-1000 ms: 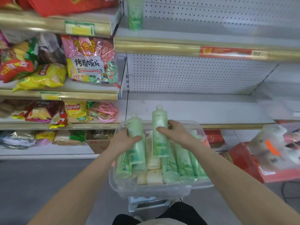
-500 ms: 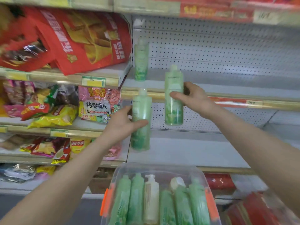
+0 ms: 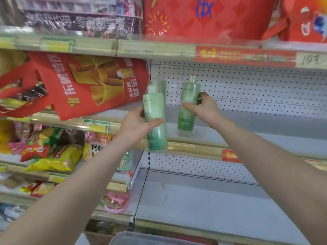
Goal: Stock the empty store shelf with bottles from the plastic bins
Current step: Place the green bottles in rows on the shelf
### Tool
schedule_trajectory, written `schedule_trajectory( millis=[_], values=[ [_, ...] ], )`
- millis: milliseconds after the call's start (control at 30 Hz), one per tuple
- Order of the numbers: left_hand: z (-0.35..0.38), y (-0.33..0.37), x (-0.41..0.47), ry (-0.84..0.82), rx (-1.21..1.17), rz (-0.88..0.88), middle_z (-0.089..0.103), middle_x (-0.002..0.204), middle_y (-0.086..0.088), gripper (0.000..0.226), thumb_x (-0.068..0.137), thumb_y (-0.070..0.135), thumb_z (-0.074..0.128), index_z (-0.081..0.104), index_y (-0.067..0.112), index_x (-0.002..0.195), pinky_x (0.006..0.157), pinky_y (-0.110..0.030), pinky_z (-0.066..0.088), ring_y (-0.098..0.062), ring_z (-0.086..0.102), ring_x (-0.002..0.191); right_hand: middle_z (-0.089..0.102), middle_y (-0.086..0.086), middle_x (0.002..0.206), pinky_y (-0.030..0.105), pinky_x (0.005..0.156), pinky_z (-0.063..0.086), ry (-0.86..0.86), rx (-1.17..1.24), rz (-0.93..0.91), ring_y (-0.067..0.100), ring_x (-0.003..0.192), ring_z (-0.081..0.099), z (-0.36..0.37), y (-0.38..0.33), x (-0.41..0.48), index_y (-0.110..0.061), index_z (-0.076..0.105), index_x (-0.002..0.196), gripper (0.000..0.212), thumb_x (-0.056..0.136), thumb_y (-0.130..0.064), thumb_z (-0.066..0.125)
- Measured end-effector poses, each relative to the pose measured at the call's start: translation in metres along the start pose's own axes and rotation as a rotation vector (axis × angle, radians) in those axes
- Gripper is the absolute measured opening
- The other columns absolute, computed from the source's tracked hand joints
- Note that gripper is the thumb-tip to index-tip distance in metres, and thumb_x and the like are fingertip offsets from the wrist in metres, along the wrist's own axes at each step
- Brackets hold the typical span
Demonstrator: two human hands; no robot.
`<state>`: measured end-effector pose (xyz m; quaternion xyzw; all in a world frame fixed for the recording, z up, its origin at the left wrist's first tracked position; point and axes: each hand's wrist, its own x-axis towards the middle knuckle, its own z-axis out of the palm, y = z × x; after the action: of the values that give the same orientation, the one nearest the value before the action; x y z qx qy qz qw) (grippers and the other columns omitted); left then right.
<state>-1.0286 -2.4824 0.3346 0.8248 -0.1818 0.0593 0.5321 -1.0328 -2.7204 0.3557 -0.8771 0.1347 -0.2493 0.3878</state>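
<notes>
L→R. Far left: snack bags (image 3: pixel 53 156) in the next bay, red gift bag (image 3: pixel 85 89) hanging over that bay's shelf lip. Not ours.

Left hand (image 3: pixel 136 124): fingers + thumb wrapped round mid-body of left bottle (image 3: pixel 155 121). It's green, translucent, narrow white cap up, near upright w/ slight tilt. Bottle is in the air in front of the gold rail (image 3: pixel 194 147), base overlapping the rail, not on the deck yet. Just behind its cap, third bottle (image 3: pixel 160 84) stands in the back-left corner of the empty shelf (image 3: pixel 256 133), by the pegboard (image 3: pixel 256 89).

Right hand (image 3: pixel 203 108): thumb across the front, fingers round the back, gripping right bottle (image 3: pixel 187 110) at upper-mid body. Base is at deck level near the front edge; can't tell if it's seated or just above.

Bin rim (image 3: pixel 141 237): clear plastic at bottom edge, contents out of view.

Handling, my read:
- Stiff-ish plastic w/ liquid inside, so moderate weight. One per hand is OK.
- Smooth wall, prob slippery → wrap mid-body, not neck/cap.
- Tall + narrow base = tippy. Set base flat, let go only once it stands, keep clear of the third bottle so nothing dominoes.
- Prob won't shatter if dropped, but cap could crack/leak.
</notes>
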Motion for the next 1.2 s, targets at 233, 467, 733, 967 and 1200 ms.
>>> schedule_trajectory(
  millis=[233,467,733,967,1200],
  values=[
    [0.025,0.0,0.038,0.029,0.012,-0.018,0.064,0.1,0.009,0.051,0.073,0.037,0.08,0.059,0.023,0.117,0.082,-0.027,0.046,-0.009,0.061,0.091,0.063,-0.001,0.104,0.037,0.086,0.051,-0.082,0.002,-0.019,0.024,0.101,0.061,0.037,0.025,0.048,-0.014,0.053,0.113,0.047,0.079,-0.038,0.076],
    [0.05,0.0,0.06,0.036,0.083,0.007,0.07,0.102,0.011,0.064,0.059,0.06,0.073,0.064,0.027,0.112,0.087,-0.039,0.055,-0.013,0.068,0.091,0.064,0.008,0.117,0.047,0.089,0.05,-0.107,-0.006,-0.049,0.03,0.106,0.061,0.056,0.037,0.09,-0.009,0.049,0.121,0.051,0.084,-0.036,0.072],
    [0.082,0.009,0.089,0.11,0.209,0.111,0.068,0.104,0.006,0.051,0.071,0.041,0.079,0.062,0.02,0.114,0.079,-0.031,0.051,-0.015,0.063,0.092,0.064,0.011,0.119,0.043,0.085,0.05,-0.134,-0.056,-0.125,0.034,0.105,0.062,0.058,0.048,0.122,-0.008,0.04,0.132,0.054,0.09,-0.03,0.066],
    [0.115,-0.01,0.107,0.196,0.239,0.122,0.064,0.11,-0.002,0.061,0.07,0.04,0.079,0.054,0.018,0.121,0.081,-0.041,0.054,-0.023,0.063,0.095,0.068,0.005,0.108,0.043,0.083,0.053,-0.123,-0.055,-0.173,0.03,0.089,0.067,0.064,0.061,0.14,-0.028,0.015,0.149,0.083,0.086,-0.032,0.069],
    [0.124,-0.013,0.117,0.236,0.308,0.154,0.057,0.119,-0.008,0.067,0.077,0.034,0.077,0.048,0.011,0.132,0.085,-0.033,0.044,-0.027,0.056,0.107,0.066,0.01,0.115,0.045,0.086,0.05,-0.13,-0.043,-0.213,0.035,0.1,0.063,0.068,0.068,0.15,-0.015,0.032,0.14,0.062,0.089,-0.025,0.066]
  ],
)
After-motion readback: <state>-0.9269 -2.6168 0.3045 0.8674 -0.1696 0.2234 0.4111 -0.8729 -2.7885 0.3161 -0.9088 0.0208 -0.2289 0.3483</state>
